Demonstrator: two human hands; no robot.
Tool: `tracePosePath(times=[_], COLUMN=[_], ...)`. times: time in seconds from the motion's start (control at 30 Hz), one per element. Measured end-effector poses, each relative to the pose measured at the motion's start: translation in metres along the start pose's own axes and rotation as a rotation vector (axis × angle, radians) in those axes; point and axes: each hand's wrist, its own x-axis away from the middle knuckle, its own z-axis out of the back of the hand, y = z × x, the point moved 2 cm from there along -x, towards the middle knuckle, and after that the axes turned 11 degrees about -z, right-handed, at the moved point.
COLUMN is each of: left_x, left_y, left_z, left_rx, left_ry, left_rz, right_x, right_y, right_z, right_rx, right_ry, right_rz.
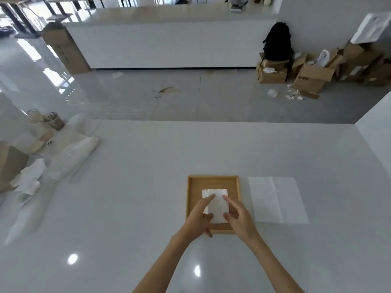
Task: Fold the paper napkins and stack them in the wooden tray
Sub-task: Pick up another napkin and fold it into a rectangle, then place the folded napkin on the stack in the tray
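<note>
Covering the wooden tray's (213,180) near rim, our left hand (198,216) and right hand (239,216) pinched the folded napkin (218,205) over its stack; an unfolded napkin (277,199) lay right, on the table (131,187).

From my feed this reads as a café or shop space not yet finished setting up. I see a long white service counter (169,39) across a glossy grey floor (148,98), with mugs (261,0) on its far end. Opened cardboard boxes (313,75) crowd the right wall, paper scraps (293,95) scattered before them, and a black backpack (277,42) sits on 1 box. On my white tabletop (148,166), 2 takeaway cups (49,121) stand at the left.
</note>
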Motion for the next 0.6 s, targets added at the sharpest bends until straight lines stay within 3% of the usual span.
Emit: tracePosePath(times=[0.2, 0.37, 0.6], left_x=[-0.04, -0.075, -0.091], left_y=[-0.054, -0.088, -0.118], left_z=[-0.009, -0.016, -0.023], left_rx=[-0.115, -0.428, -0.527], left_ry=[-0.066, -0.134, -0.115], left_rz=[0.115, 0.109, 0.14], right_x=[-0.046, -0.076, -0.091], right_y=[0.044, 0.064, 0.086], right_z=[-0.029, -0.043, -0.053], right_rx=[0.168, 0.289, 0.503], right_ry=[0.043, 0.071, 0.088], right_rz=[-0.034, -0.09, -0.127])
